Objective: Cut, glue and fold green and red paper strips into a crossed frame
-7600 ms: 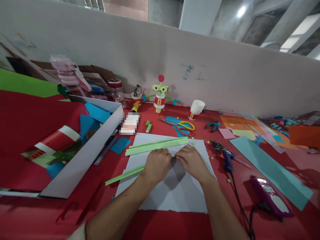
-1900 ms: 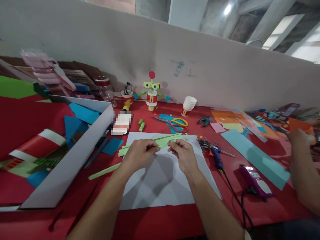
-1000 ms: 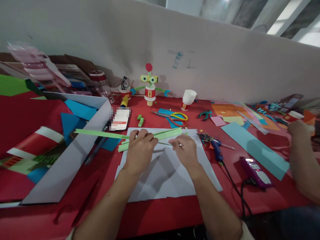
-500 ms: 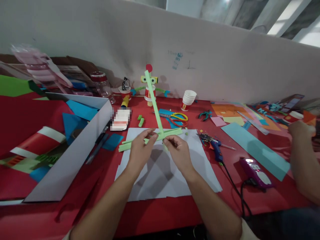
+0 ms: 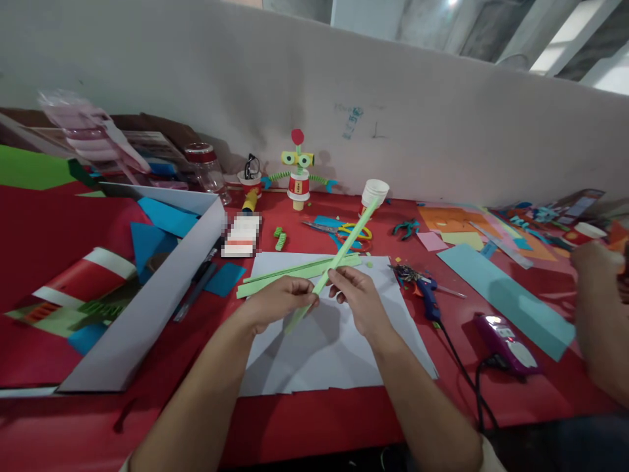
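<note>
A long, light green paper strip (image 5: 344, 249) slants up to the right above the white paper sheets (image 5: 324, 354). My left hand (image 5: 282, 301) pinches it near its lower end, thumb and fingers closed. Higher along the strip, my right hand (image 5: 356, 295) grips its edge between thumb and fingers. More green paper strips (image 5: 265, 283) lie on the back edge of the sheets, behind my hands. Scissors (image 5: 344, 229) with yellow and red handles rest on blue paper just beyond. Small folded green paper springs (image 5: 280, 238) sit to the left of them.
A paper-cup figure (image 5: 299, 187) and stacked cups (image 5: 375, 190) stand at the back. On the right are a glue gun (image 5: 427, 298), its purple power box (image 5: 508, 347) and turquoise card (image 5: 506, 298). An open box (image 5: 142, 314) holds craft pieces at left. Another person's arm (image 5: 599, 314) reaches in at far right.
The held strip has swung from leaning left to leaning right, its lower end now showing below my left hand. My left hand has lowered slightly and now pinches the strip.
</note>
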Demonstrator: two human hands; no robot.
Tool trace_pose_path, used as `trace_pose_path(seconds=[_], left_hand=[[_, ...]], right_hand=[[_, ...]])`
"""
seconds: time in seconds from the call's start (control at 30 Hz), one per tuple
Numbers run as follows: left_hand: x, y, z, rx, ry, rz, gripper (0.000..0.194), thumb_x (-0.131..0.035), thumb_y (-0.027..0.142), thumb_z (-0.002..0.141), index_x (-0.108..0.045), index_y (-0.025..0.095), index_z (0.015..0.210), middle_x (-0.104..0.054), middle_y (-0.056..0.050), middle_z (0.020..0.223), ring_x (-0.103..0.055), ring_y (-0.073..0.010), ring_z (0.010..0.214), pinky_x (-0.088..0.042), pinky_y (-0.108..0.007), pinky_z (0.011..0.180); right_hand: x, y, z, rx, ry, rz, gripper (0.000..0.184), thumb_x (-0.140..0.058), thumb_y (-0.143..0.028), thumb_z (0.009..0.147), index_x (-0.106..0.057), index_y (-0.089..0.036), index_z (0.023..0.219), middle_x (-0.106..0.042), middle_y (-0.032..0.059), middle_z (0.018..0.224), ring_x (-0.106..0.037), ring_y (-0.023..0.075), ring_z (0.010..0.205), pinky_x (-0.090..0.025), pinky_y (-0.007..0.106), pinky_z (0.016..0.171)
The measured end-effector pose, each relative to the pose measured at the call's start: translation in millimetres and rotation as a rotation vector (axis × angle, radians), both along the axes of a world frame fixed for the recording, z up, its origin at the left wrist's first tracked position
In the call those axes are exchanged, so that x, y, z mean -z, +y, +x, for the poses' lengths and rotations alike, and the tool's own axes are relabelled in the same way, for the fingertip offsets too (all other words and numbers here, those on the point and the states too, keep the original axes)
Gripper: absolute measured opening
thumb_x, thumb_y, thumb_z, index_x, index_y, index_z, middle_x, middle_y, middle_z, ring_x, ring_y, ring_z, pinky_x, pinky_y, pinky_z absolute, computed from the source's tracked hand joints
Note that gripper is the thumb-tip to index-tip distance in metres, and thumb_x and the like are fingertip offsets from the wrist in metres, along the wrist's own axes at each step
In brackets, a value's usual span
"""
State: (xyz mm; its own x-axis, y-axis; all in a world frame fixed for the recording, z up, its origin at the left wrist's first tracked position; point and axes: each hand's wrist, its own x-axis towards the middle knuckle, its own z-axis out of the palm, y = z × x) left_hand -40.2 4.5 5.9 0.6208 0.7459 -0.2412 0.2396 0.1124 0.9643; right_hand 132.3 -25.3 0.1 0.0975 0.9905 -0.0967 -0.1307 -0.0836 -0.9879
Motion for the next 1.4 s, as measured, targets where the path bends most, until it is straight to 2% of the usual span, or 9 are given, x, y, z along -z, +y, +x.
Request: trace_pose_path(seconds=[0.23,0.37,0.5,0.63,0.73,0.87,0.93,1.2,1.4], left_hand=[[-2.0,6,-18,0.069,0.251,0.019,0.019,-0.062,0.036,0.065,-0.065,0.018,0.071,-0.055,0.003,0.062,-0.047,-0.0134,0.061,-0.035,-0.025,0.058],[2.3,5,-10,-0.105,0.166,0.112,0.039,-0.067,0.034,0.062,-0.066,0.02,0.098,-0.062,0.0,0.078,-0.056,-0.0171,0.076,-0.042,-0.026,0.066],[5.6,5,-3,-0.192,0.199,0.289,0.031,-0.064,0.034,0.065,-0.07,0.021,0.092,-0.065,-0.002,0.076,-0.059,-0.0184,0.073,-0.043,-0.029,0.066],[8.4,6,-2,-0.185,0.29,0.334,0.024,-0.061,0.031,0.066,-0.071,0.022,0.086,-0.069,-0.002,0.074,-0.062,-0.0198,0.072,-0.044,-0.029,0.064],[10.1,4,2,-0.179,0.394,0.358,0.021,-0.056,0.026,0.069,-0.07,0.022,0.083,-0.07,-0.002,0.076,-0.064,-0.0197,0.073,-0.044,-0.028,0.063],[11.1,-1,9,-0.174,0.554,0.463,0.022,-0.052,0.017,0.071,-0.069,0.021,0.084,-0.071,-0.004,0.086,-0.064,-0.0208,0.081,-0.044,-0.028,0.068],[11.6,-3,12,-0.173,0.604,0.517,0.023,-0.051,0.014,0.071,-0.069,0.02,0.084,-0.071,-0.006,0.092,-0.063,-0.0219,0.087,-0.045,-0.029,0.072],[12.8,-3,11,-0.177,0.664,0.561,0.022,-0.052,0.013,0.074,-0.069,0.019,0.085,-0.07,-0.008,0.095,-0.063,-0.0232,0.089,-0.045,-0.031,0.074],[14.2,-4,13,-0.17,0.64,0.592,0.022,-0.052,0.013,0.073,-0.069,0.019,0.086,-0.067,-0.009,0.099,-0.063,-0.0224,0.088,-0.046,-0.031,0.075]], right_hand=[[6.7,3,-1,0.225,0.12,-0.145,0.025,-0.072,-0.035,0.063,-0.055,-0.018,0.057,-0.065,-0.0008,0.058,-0.058,0.0091,0.05,-0.036,0.019,0.046],[9.8,5,-4,0.273,0.147,-0.171,0.027,-0.073,-0.035,0.063,-0.052,-0.018,0.058,-0.065,-0.0001,0.056,-0.062,0.0119,0.052,-0.042,0.02,0.048],[11.5,5,-9,0.221,0.15,-0.212,0.029,-0.072,-0.038,0.065,-0.051,-0.019,0.059,-0.065,0.0005,0.055,-0.062,0.0125,0.049,-0.045,0.021,0.048],[5.9,-1,17,0.132,-0.227,-0.179,0.041,-0.06,-0.055,0.075,-0.056,-0.017,0.059,-0.064,0.0041,0.053,-0.057,0.0124,0.043,-0.039,0.022,0.043],[-1.8,-11,61,0.405,-0.674,0.004,0.044,-0.045,-0.055,0.084,-0.055,-0.019,0.061,-0.063,0.0042,0.057,-0.055,0.0142,0.048,-0.041,0.026,0.051],[-4.6,-24,115,0.546,-1.322,-0.149,0.018,-0.051,-0.034,0.081,-0.06,-0.018,0.083,-0.068,0.0123,0.088,-0.061,0.0266,0.087,-0.043,0.036,0.075],[-0.5,-28,130,0.512,-1.455,-0.256,0.025,-0.058,-0.031,0.076,-0.059,-0.014,0.094,-0.065,0.0179,0.1,-0.06,0.0303,0.095,-0.041,0.039,0.081],[12.8,-30,153,0.523,-1.165,-0.376,0.04,-0.068,-0.047,0.063,-0.058,-0.016,0.086,-0.066,0.015,0.087,-0.062,0.0312,0.086,-0.044,0.036,0.068],[6.6,-33,157,0.496,-0.77,-0.41,0.018,-0.067,-0.025,0.049,-0.056,-0.021,0.062,-0.053,-0.0018,0.048,-0.055,0.0206,0.053,-0.036,0.029,0.049]])
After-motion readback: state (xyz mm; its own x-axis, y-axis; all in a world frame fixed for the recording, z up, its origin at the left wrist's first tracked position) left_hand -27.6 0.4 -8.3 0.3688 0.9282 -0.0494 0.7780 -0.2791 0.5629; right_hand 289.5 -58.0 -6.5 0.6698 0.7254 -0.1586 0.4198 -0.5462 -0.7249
